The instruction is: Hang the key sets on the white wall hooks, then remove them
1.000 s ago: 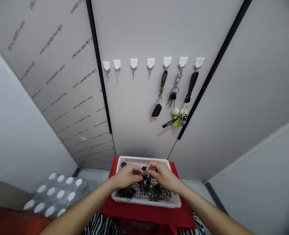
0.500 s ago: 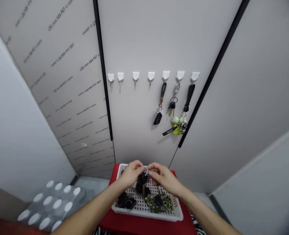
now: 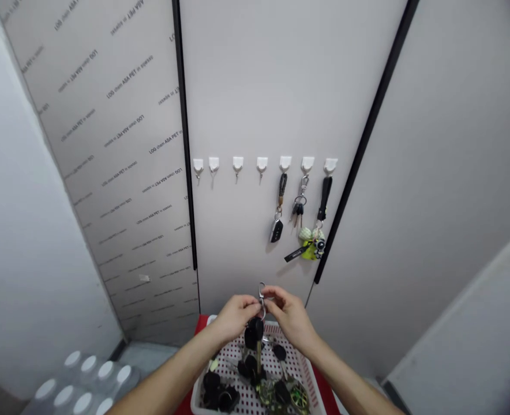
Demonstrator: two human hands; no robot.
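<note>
Between my left hand (image 3: pixel 238 314) and my right hand (image 3: pixel 288 314), a metal key ring with a clasp is pinched by both sets of fingertips. From it hangs a black-headed key (image 3: pixel 254 333), its blade pointing down over the white basket (image 3: pixel 318 397). More keys and key fobs (image 3: pixel 220 395) lie in the basket, some dark, one with a round greenish charm (image 3: pixel 299 396). Above my hands, a car key fob (image 3: pixel 276 230), a small bunch of keys (image 3: pixel 297 212) and a black strap (image 3: pixel 325 199) with a yellow-green charm hang from wall hooks.
Several white hooks (image 3: pixel 238 163) run in a row across the pale panel; the left ones hold nothing. The basket stands on a red surface (image 3: pixel 202 324). Wrapped bottles with white caps (image 3: pixel 105 369) stand on the floor at lower left. Black vertical strips (image 3: pixel 184 132) edge the panel.
Both hands have raised the key ring slightly out of the basket, and its clasp now shows upright above my fingers. The camera view has tilted upward, so the hooks sit lower in the picture.
</note>
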